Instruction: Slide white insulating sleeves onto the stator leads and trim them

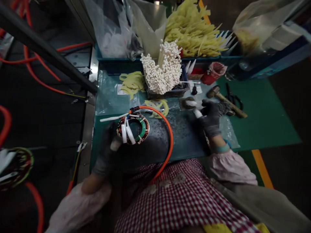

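Note:
My left hand (107, 152), in a dark glove with a pale thumb tip, is at the left edge of a ring-shaped motor stator (145, 129). Its fingers are mostly in shadow and seem closed on that edge. The stator has copper windings, a green inner ring, white sleeves (127, 133) and an orange cable (170, 132) that curves toward my lap. My right hand (211, 118), also gloved, is curled beside a small round dish (187, 104). White pieces show at its fingertips and over the dish; whether it grips them is unclear.
Behind the stator stands a box of white-tipped sticks (165, 72). Yellow strips (132, 83) lie left of it, with more heaped in a bin (191, 32). A hammer (227, 102) and black scissors (234, 97) lie right. Another stator (18, 168) is at far left.

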Demonstrator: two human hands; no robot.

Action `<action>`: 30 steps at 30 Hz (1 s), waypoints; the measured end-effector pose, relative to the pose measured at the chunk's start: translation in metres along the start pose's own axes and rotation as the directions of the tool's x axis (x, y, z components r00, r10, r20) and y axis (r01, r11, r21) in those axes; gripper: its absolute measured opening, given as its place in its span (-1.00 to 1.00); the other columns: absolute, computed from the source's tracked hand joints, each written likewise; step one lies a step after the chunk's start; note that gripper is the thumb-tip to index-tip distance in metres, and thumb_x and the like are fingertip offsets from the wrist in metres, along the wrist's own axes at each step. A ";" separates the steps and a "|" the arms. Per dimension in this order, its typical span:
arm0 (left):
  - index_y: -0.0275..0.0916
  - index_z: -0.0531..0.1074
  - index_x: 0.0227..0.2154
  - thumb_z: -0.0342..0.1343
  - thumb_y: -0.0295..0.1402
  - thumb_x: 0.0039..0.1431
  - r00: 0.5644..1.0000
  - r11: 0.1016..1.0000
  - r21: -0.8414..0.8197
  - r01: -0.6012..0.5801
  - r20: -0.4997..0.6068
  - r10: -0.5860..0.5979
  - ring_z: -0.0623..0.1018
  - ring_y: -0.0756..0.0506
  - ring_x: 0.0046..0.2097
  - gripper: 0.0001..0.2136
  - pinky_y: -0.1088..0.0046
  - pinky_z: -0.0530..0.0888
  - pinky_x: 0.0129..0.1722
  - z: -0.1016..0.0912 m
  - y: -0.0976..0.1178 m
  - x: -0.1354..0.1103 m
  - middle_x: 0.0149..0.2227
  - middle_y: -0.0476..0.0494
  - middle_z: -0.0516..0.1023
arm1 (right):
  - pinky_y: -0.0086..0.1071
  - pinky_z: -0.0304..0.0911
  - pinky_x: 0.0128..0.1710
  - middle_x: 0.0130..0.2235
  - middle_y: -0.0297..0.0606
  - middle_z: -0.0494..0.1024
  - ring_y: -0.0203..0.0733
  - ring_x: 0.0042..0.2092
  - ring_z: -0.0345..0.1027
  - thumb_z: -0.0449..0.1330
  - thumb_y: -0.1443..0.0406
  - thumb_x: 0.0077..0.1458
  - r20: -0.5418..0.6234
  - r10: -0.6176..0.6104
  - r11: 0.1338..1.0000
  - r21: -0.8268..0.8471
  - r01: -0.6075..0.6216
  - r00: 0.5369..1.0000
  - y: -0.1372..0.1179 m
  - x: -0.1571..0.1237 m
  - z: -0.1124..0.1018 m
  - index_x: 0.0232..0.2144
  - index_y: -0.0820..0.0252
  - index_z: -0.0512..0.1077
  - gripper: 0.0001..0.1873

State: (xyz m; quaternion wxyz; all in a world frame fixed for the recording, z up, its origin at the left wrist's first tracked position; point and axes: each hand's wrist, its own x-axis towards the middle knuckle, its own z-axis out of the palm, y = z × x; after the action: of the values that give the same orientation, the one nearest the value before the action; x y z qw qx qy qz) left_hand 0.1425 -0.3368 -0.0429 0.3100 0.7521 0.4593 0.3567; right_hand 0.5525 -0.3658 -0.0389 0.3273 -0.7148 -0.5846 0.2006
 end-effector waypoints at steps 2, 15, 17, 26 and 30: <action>-0.06 0.58 0.36 0.23 -0.02 0.50 0.996 0.991 -0.095 0.093 0.019 -0.091 0.76 -0.41 0.15 -0.51 -0.07 0.75 0.20 0.006 -0.002 0.023 0.16 -0.28 0.76 | -0.10 0.55 0.00 -0.17 -0.22 0.70 0.01 -0.05 0.58 0.41 0.09 0.28 -0.099 0.076 0.997 -0.015 -0.078 0.992 0.019 0.010 -0.003 -0.10 0.04 0.61 -0.77; -0.18 0.73 0.05 0.40 -0.04 0.24 0.973 0.972 -0.072 0.225 0.061 -0.221 0.81 -0.35 0.01 -0.57 0.02 0.78 0.13 0.024 0.004 0.061 0.04 -0.26 0.84 | -0.12 0.56 -0.30 -0.16 -0.11 0.78 0.04 -0.26 0.66 0.28 0.04 0.47 0.064 -0.284 0.957 -0.040 0.287 0.957 -0.064 -0.077 0.018 0.08 0.09 0.62 -0.67; -0.16 0.70 0.15 0.33 -0.15 0.34 0.997 0.997 0.018 0.076 0.011 -0.076 0.81 -0.33 0.11 -0.61 0.01 0.78 0.19 0.024 0.009 0.048 0.15 -0.26 0.82 | -0.22 0.54 -0.35 -0.23 -0.17 0.80 0.01 -0.28 0.70 0.31 0.04 0.47 0.155 -0.287 0.957 0.002 0.290 0.945 -0.083 -0.099 0.043 0.06 0.09 0.66 -0.68; 0.05 0.67 0.18 0.11 0.07 0.59 0.997 0.970 0.230 -0.079 -0.005 0.083 0.46 -0.38 0.60 -0.62 -0.24 0.45 0.62 0.033 0.028 -0.029 0.34 -0.15 0.71 | -0.18 0.50 -0.36 -0.15 -0.08 0.86 0.07 -0.23 0.73 0.31 -0.08 0.49 0.183 -0.375 0.913 -0.100 0.397 0.909 -0.091 -0.128 0.050 0.02 0.06 0.78 -0.57; 0.06 0.69 0.18 0.16 0.09 0.57 0.991 0.960 0.250 -0.125 0.087 0.107 0.51 -0.39 0.56 -0.61 -0.27 0.44 0.61 0.024 0.029 -0.031 0.29 -0.14 0.75 | -0.17 0.44 -0.37 -0.24 -0.06 0.80 0.06 -0.26 0.65 0.31 -0.05 0.48 0.255 -0.361 0.910 -0.116 0.399 0.897 -0.108 -0.120 0.046 0.03 0.09 0.79 -0.57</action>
State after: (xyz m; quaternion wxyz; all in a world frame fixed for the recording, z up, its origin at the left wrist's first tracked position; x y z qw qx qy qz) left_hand 0.1662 -0.3791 -0.0414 0.2060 0.8237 0.4450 0.2848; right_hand 0.4174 -0.4603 -0.0072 0.2307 -0.5833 -0.7612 0.1644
